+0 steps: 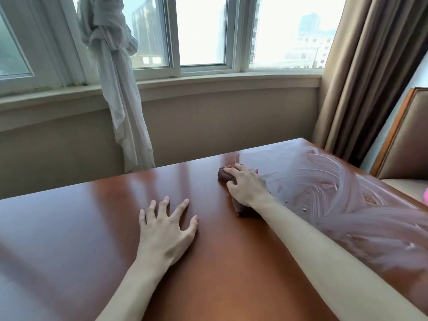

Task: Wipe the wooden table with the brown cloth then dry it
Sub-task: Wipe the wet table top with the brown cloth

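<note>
Bright window [201, 31] daylight glares off the table [92, 228]; edges warp.

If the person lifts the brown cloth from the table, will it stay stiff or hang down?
Probably it hangs limp: the brown cloth is bunched in soft folds under the right hand. It seems damp, judging by streaks on the table, so it may slide easily and weigh slightly more.

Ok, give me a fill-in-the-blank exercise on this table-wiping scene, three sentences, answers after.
1. The brown cloth is gripped by the ____ hand.
2. The left hand rests on the wooden table with its fingers ____.
3. The wet streaks lie on the table's ____ side.

Answers: right; spread; right
</note>
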